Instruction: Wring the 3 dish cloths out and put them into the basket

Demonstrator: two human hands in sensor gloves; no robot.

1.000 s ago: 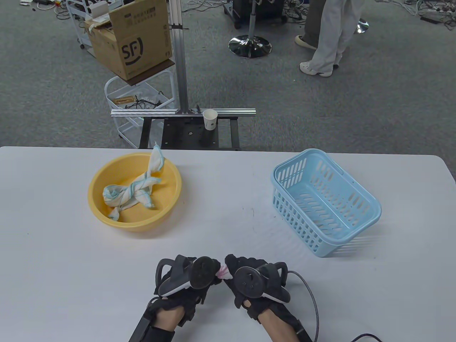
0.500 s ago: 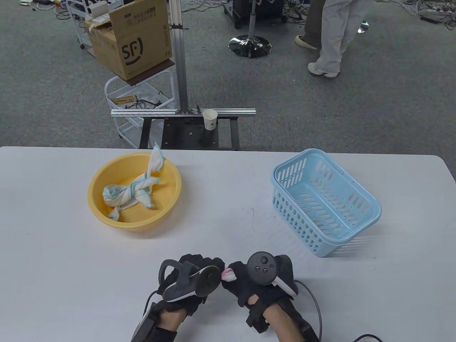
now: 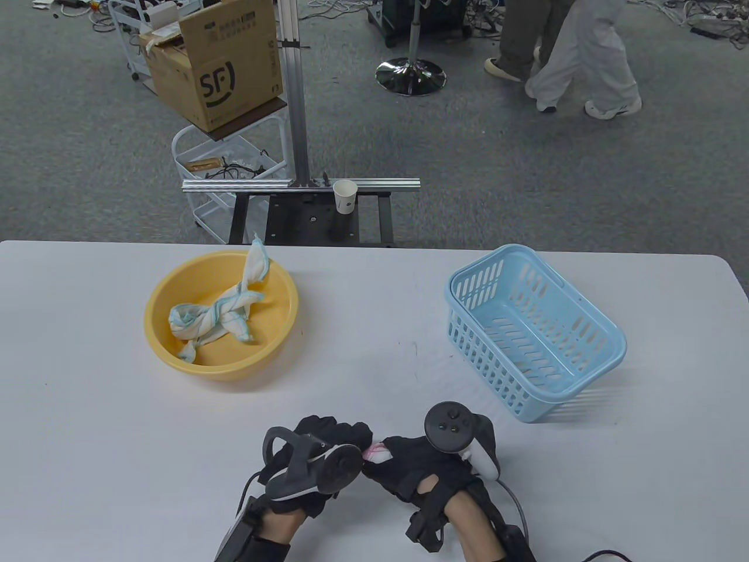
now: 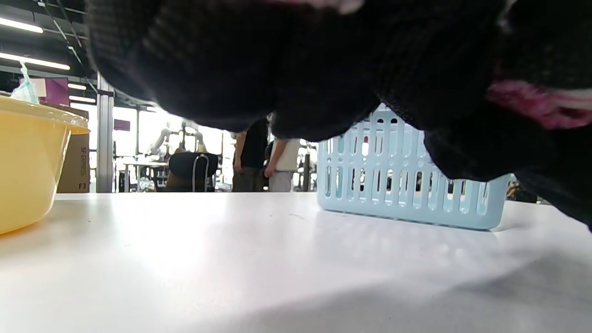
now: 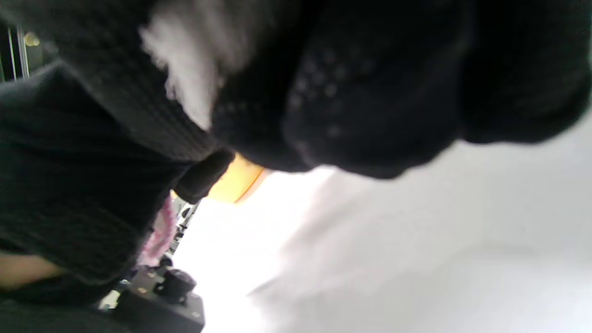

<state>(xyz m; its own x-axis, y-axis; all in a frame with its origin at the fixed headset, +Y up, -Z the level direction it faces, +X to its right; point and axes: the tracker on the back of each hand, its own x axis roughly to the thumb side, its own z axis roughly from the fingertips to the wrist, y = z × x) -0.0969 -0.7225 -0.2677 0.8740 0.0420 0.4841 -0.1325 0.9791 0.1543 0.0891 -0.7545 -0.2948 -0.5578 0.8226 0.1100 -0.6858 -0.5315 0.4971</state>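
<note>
Near the table's front edge, my left hand (image 3: 333,448) and right hand (image 3: 409,462) grip opposite ends of a pink-and-white dish cloth (image 3: 375,452); only a short twisted bit shows between the fists. Its pink edge (image 4: 532,99) appears in the left wrist view, and a blurred white patch of the cloth (image 5: 194,69) shows in the right wrist view. Two twisted white-and-blue cloths (image 3: 219,313) lie in the yellow basin (image 3: 175,357) at the left. The light blue basket (image 3: 603,351) stands at the right with nothing visible inside; its wall (image 4: 397,185) shows in the left wrist view.
The white table (image 3: 374,351) stretches between the basin and the basket. Beyond its far edge stand a metal frame with a paper cup (image 3: 345,196), a cardboard box (image 3: 222,64) on a cart, and a person's legs (image 3: 579,58) walking on the carpet.
My right hand has rolled on the cloth, its tracker swinging from flat to upright and to the right; the left hand turned slightly. The person in the background walked to the right.
</note>
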